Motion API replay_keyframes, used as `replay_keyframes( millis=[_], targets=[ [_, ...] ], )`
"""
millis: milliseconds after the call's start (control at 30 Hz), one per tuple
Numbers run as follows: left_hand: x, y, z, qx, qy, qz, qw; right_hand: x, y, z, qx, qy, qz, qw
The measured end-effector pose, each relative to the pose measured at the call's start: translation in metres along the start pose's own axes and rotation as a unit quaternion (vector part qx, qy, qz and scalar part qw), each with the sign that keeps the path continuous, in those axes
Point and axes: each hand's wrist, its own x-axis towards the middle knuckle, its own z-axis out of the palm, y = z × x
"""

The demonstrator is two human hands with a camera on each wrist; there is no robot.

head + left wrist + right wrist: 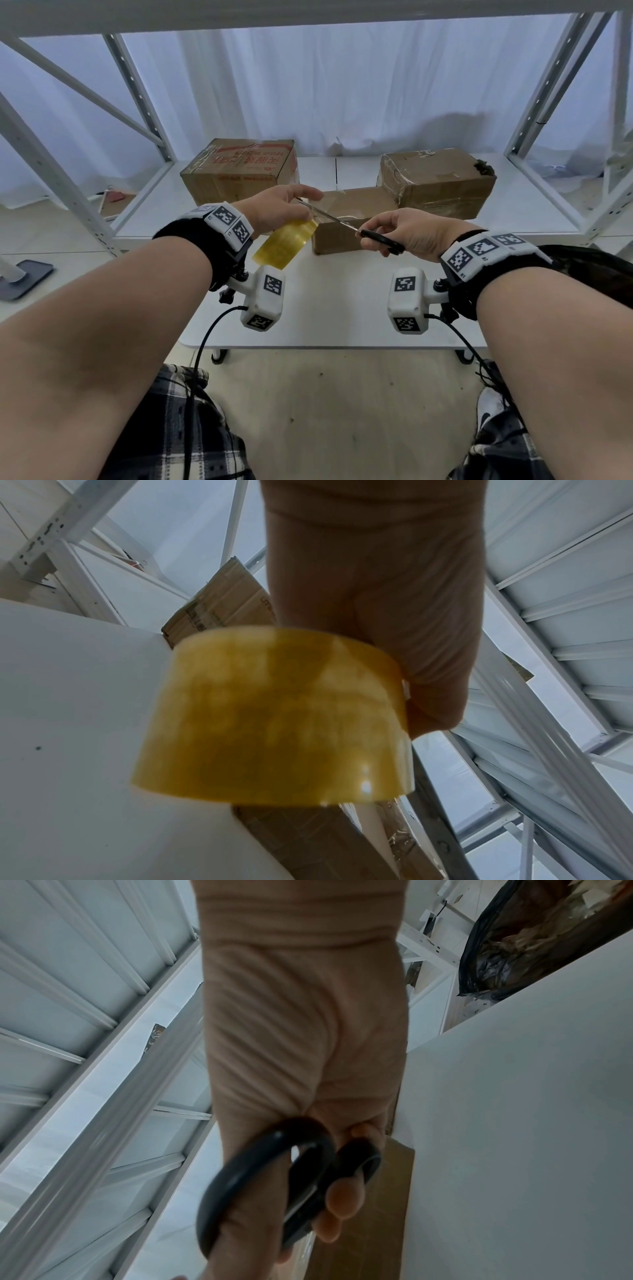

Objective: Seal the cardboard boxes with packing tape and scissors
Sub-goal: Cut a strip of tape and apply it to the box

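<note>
The person's left hand (279, 209) is lifted above the white worktop (335, 308) with its fingers (435, 702) curled round a roll of yellowish packing tape (286, 244); the roll hangs below and on the near side of those fingers, tilted, and the left wrist view shows it gripped at its far edge. The right hand (407, 233) is level with the left, its fingers (344, 1199) threaded through the black loops of the scissors (346, 222) and clamped on them. The blades run from those fingers across toward the left hand, their tip reaching the left fingertips. A stretch of clear tape seems to span from the left fingers to the box beyond, though it is too faint to trace properly, and I cannot tell whether the blades are closed on it.

Just beyond both sets of fingers lies a low cardboard box (346, 219), between the two hands, with glossy tape across its top. Further back, beyond the left fingers, stands a taller box with red print (239, 171); beyond the right fingers sits a box wrapped in crinkled tape (438, 183), touching the low one at its corner. All three rest on the worktop inside a white metal shelf frame (137, 92), with a pale curtain (325, 85) behind. A dark bag (534, 934) shows in the right wrist view, on the outer side of the right hand.
</note>
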Motion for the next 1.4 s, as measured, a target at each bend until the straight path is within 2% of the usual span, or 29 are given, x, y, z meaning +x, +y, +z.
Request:
replay_keyframes(
  millis=[400, 600, 767, 900, 1133, 1400],
  targets=[
    [-0.002, -0.003, -0.005, 0.007, -0.014, 0.001, 1.000, 0.002, 0.000, -0.002, -0.012, 0.003, -0.016, 1.000],
    [-0.002, -0.006, -0.008, 0.010, -0.010, -0.007, 1.000, 0.006, -0.001, 0.008, -0.011, -0.026, 0.018, 0.999],
    [-0.005, -0.008, -0.010, 0.021, -0.009, -0.009, 1.000, 0.006, 0.000, 0.011, 0.017, -0.041, 0.033, 0.998],
    [-0.005, -0.007, -0.009, 0.005, -0.005, -0.006, 1.000, 0.003, -0.002, 0.016, 0.053, -0.026, 0.039, 0.997],
    [-0.002, -0.005, -0.009, -0.040, 0.018, 0.006, 0.999, -0.001, -0.001, 0.018, 0.127, -0.014, 0.018, 0.992],
    [-0.003, -0.001, -0.007, -0.046, 0.010, 0.014, 0.999, -0.006, -0.002, 0.013, 0.132, -0.022, 0.007, 0.991]
  ],
)
